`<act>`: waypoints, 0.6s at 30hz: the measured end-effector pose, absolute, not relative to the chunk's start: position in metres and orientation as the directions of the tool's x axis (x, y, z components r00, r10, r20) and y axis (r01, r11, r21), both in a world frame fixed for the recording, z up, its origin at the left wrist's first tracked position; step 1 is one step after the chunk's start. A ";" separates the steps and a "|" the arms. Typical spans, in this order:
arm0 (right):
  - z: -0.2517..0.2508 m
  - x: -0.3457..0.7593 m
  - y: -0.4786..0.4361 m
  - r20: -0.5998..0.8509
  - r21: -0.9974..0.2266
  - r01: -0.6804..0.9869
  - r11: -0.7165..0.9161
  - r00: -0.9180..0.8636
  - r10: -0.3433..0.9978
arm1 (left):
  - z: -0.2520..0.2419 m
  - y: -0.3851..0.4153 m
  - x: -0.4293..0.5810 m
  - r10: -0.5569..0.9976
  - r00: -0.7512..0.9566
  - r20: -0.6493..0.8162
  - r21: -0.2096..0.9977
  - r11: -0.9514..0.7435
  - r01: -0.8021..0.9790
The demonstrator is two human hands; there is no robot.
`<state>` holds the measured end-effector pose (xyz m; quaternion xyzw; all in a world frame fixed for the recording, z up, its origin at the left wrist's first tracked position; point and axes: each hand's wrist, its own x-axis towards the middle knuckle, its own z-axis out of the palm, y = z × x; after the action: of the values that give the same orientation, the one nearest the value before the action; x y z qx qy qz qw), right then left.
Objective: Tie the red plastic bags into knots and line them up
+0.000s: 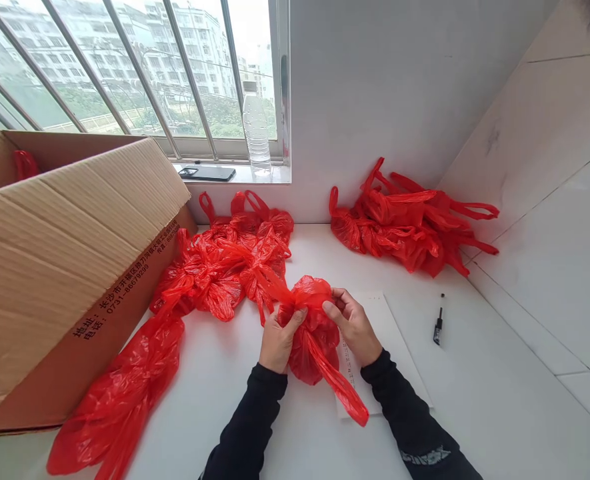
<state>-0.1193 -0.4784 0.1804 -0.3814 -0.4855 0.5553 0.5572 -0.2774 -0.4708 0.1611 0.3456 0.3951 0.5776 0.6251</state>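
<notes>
A bunched red plastic bag (311,333) is held between both hands just above the white table (475,400). My left hand (279,340) grips its left side with fingers curled into the plastic. My right hand (353,325) pinches its top right, thumb pressing the bag. One handle loop of the bag trails down toward the front right. Both arms wear black sleeves.
A large cardboard box (59,260) stands open at the left. Red bags lie in a pile (229,260) behind my hands, another pile (405,223) at the back right, and a flat bag (119,400) front left. A paper sheet (399,353), a small black pen (439,327), a bottle (256,127) and a phone (209,173) on the sill.
</notes>
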 end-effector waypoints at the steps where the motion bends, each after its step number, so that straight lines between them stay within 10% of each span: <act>1: 0.180 -0.119 -0.478 0.115 -0.964 -0.248 0.092 -0.081 0.990 | 0.162 -0.471 -0.277 0.994 0.035 -0.107 0.880 0.111 -0.461; 18: 0.179 -0.117 -0.476 0.098 -0.972 -0.222 0.075 -0.091 0.991 | 0.181 -0.480 -0.270 0.995 0.031 -0.096 0.856 0.099 -0.507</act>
<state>-0.1169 -0.4760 0.1793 -0.3938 -0.4882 0.5543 0.5472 -0.2700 -0.4795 0.1806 0.3257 0.3742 0.5870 0.6397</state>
